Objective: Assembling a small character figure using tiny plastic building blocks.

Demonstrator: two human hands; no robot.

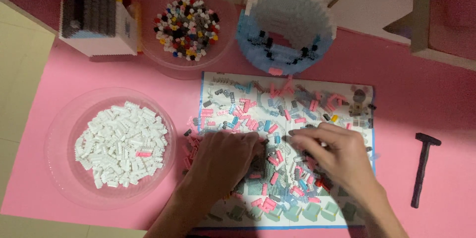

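- Evidently the work in hand is the loose scatter of tiny building bricks (pixel 277 119), pink, blue and grey, lying on an open instruction booklet (pixel 218 81) spread flat on the pink desk (pixel 426 84).
- These bricks look hard, very light and slick; judged from their size, each wants a fingertip pinch on 2 opposite sides, and a careless sweep would likely send them skidding off the page.
- Left hand (pixel 225 156) lies palm down over the left half of the booklet, knuckles up, fingers (pixel 250 141) curled narrowly onto the pile; whether they pinch a brick is hidden beneath the hand.
- Right hand (pixel 337 156) comes in from the lower right, wrist raised, fingers bent close together and pointing left, tips touching bricks near the booklet's middle fold; a grip on any 1 piece cannot be told.
- Both hands sit near each other, tips almost meeting over the fold.
- A clear dish of white bricks (pixel 121 143) stands left of the booklet, and a clear bowl of mixed-colour bricks (pixel 187 27) behind it.
- A half-built round blue and white model (pixel 285 27) sits at the booklet's far edge, a small block house (pixel 96 17) at far left.
- A small black hammer-shaped tool (pixel 424 168) lies well apart on the right.
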